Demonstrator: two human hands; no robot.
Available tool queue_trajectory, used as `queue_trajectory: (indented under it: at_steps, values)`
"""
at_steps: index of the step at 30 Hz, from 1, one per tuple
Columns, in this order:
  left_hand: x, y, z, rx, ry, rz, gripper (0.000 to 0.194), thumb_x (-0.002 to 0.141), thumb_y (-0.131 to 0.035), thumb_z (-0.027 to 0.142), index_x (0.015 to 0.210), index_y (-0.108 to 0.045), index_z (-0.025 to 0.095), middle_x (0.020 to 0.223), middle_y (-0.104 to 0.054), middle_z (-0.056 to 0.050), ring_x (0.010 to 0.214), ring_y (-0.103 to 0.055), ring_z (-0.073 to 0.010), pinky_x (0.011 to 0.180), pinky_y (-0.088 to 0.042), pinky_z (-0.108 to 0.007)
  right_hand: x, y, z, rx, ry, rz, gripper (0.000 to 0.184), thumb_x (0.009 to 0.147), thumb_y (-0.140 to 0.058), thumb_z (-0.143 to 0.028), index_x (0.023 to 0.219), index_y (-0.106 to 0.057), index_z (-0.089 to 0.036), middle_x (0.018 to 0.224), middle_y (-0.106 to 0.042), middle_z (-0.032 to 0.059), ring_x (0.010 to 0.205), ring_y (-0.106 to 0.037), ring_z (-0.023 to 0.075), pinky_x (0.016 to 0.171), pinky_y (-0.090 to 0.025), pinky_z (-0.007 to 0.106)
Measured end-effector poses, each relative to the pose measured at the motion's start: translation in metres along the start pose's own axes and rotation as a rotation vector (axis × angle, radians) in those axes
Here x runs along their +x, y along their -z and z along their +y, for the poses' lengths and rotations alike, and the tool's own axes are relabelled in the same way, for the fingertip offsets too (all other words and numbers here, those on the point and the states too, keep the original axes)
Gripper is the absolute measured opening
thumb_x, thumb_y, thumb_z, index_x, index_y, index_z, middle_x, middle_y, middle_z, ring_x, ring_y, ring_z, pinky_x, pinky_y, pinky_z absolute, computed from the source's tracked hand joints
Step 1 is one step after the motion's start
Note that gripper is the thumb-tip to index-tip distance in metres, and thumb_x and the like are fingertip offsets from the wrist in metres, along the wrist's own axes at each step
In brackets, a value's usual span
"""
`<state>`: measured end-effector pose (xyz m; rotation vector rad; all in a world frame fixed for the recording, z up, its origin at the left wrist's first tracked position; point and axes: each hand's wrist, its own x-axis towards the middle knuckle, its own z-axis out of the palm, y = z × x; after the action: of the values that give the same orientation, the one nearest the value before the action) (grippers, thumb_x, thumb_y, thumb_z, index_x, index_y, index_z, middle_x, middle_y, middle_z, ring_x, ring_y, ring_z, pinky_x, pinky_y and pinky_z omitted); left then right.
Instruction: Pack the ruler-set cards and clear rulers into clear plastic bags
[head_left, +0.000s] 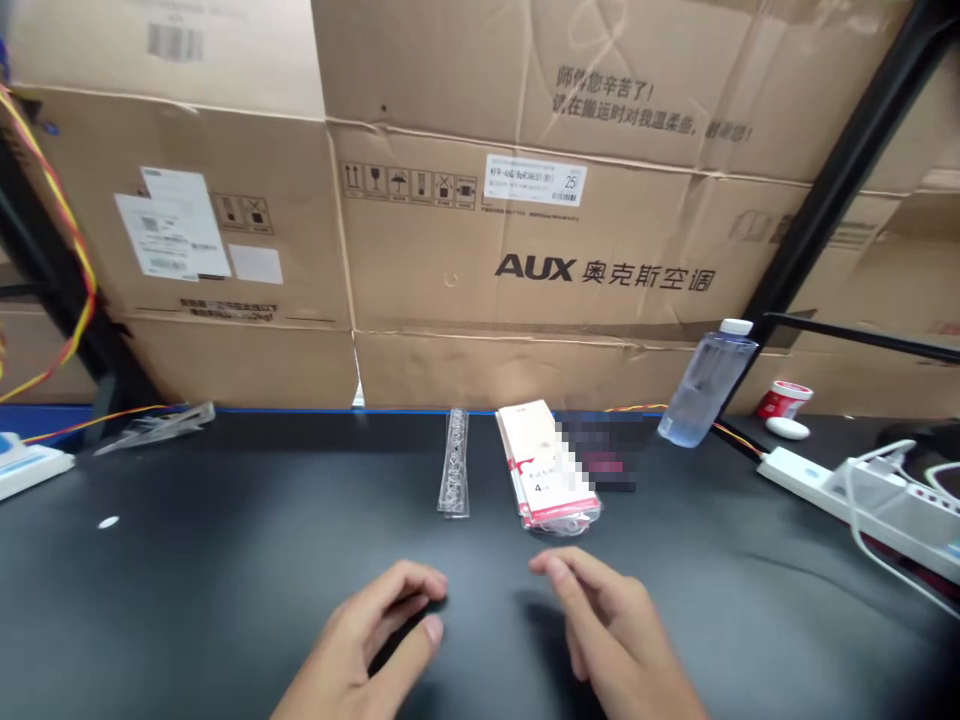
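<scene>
My left hand [371, 640] hovers low over the black table with its fingers curved and the thumb apart. Nothing is in it. My right hand [611, 630] faces it across a gap, loosely curled and empty, its thumb close to the index finger. Just beyond my hands lie clear plastic rulers [454, 465], overlapping one another, with a cut-out pattern. To their right is a red and white packet [551, 470] with printed text and a clear plastic end, nearest to my right hand. Neither hand touches these things.
Cardboard boxes [420, 290] wall off the back. A water bottle [705, 385] leans at the right. Power strips [862, 500] with cables lie at both sides. A partly pixelated dark flat item [619, 470] sits behind the packet. Clear plastic [161, 425] lies back left.
</scene>
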<state>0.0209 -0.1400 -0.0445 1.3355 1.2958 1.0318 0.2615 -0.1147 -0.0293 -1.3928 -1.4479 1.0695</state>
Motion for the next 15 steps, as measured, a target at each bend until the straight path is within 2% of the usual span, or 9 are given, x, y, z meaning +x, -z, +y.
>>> queue_trajectory:
  at_steps: [2, 4, 6, 8, 11, 13, 15]
  values:
    - [0.000, 0.002, -0.007, 0.167, -0.044, -0.021, 0.032, 0.092, -0.059, 0.051, 0.110, -0.070, 0.027, 0.126, -0.068, -0.006, 0.123, -0.063, -0.0267, 0.113, -0.046, -0.036, 0.001, 0.002, 0.000, -0.035, 0.000, -0.062, 0.060, 0.092, -0.049, -0.072, 0.084, -0.071, -0.016, 0.046, -0.049, -0.0025, 0.045, -0.046, 0.0121, 0.049, -0.036, 0.024]
    - [0.002, 0.005, -0.010, 0.371, -0.130, 0.014, 0.032, 0.094, -0.054, 0.050, 0.113, -0.070, 0.029, 0.133, -0.066, -0.006, 0.123, -0.064, -0.0271, 0.109, -0.050, -0.037, 0.003, 0.004, 0.000, -0.038, 0.014, -0.055, 0.063, 0.093, -0.047, -0.071, 0.073, -0.070, -0.016, 0.052, -0.057, 0.0014, 0.048, -0.051, 0.0132, 0.051, -0.039, 0.025]
    - [0.004, 0.008, -0.012, 0.620, -0.245, 0.121, 0.034, 0.094, -0.054, 0.049, 0.117, -0.071, 0.031, 0.144, -0.060, -0.005, 0.130, -0.059, -0.0299, 0.110, -0.050, -0.041, 0.004, 0.007, 0.000, -0.084, 0.099, -0.013, 0.061, 0.096, -0.046, -0.067, 0.070, -0.072, -0.017, 0.061, -0.065, 0.0045, 0.057, -0.059, 0.0164, 0.057, -0.045, 0.026]
    - [0.006, 0.011, -0.012, 0.874, -0.352, 0.234, 0.040, 0.092, -0.055, 0.049, 0.124, -0.071, 0.032, 0.152, -0.053, -0.005, 0.139, -0.050, -0.0345, 0.112, -0.047, -0.050, 0.005, 0.008, -0.001, -0.187, 0.212, -0.027, 0.058, 0.100, -0.044, -0.060, 0.071, -0.073, -0.018, 0.072, -0.070, 0.0068, 0.070, -0.065, 0.0198, 0.066, -0.050, 0.027]
    - [0.006, 0.012, -0.011, 1.157, -0.388, 0.263, 0.051, 0.092, -0.052, 0.051, 0.138, -0.064, 0.031, 0.157, -0.046, -0.005, 0.146, -0.040, -0.0383, 0.114, -0.040, -0.063, 0.006, 0.006, -0.002, -0.355, 0.314, -0.105, 0.048, 0.102, -0.044, -0.051, 0.085, -0.077, -0.022, 0.106, -0.075, 0.0096, 0.098, -0.070, 0.0242, 0.091, -0.053, 0.031]
    - [0.005, 0.011, -0.010, 1.249, -0.337, 0.203, 0.057, 0.095, -0.046, 0.053, 0.147, -0.055, 0.031, 0.159, -0.041, -0.004, 0.147, -0.038, -0.0378, 0.114, -0.037, -0.066, 0.005, 0.004, 0.000, -0.468, 0.337, -0.151, 0.039, 0.101, -0.047, -0.048, 0.106, -0.078, -0.025, 0.131, -0.069, 0.0092, 0.121, -0.064, 0.0265, 0.106, -0.048, 0.036]
    - [0.003, 0.009, -0.010, 1.279, -0.290, 0.134, 0.062, 0.097, -0.042, 0.056, 0.153, -0.046, 0.030, 0.161, -0.035, -0.004, 0.148, -0.036, -0.0370, 0.116, -0.034, -0.066, 0.002, 0.002, 0.004, -0.586, 0.335, -0.202, 0.042, 0.100, -0.048, -0.048, 0.126, -0.073, -0.027, 0.147, -0.059, 0.0086, 0.135, -0.055, 0.0290, 0.113, -0.043, 0.042]
